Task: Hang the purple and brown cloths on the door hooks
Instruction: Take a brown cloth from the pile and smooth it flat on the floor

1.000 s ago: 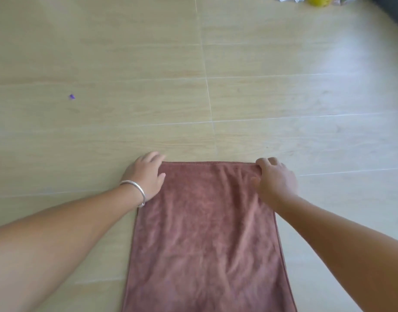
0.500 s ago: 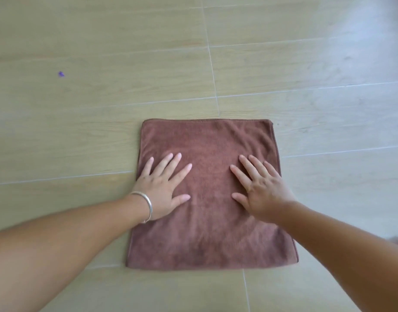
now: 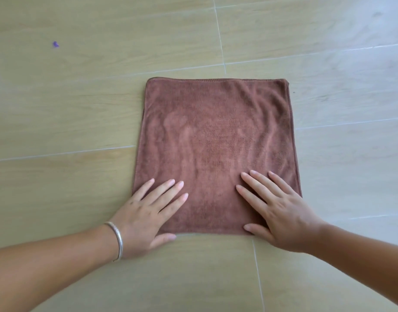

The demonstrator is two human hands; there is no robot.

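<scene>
The brown cloth [image 3: 216, 140] lies folded flat in a near-square on the tiled floor. My left hand [image 3: 148, 212], with a silver bracelet on its wrist, presses flat on the cloth's near left corner, fingers straight and spread. On the near right corner my right hand [image 3: 274, 210] lies flat the same way. No purple cloth, door or hooks are in view.
Light wood-look floor tiles [image 3: 81, 109] with pale grout lines fill the view. A tiny purple scrap [image 3: 55, 44] lies on the floor at the far left.
Both hands slid from the cloth's far edge, over its middle, to its near edge, flattening it. The view shifted down, so the whole folded cloth now shows.
</scene>
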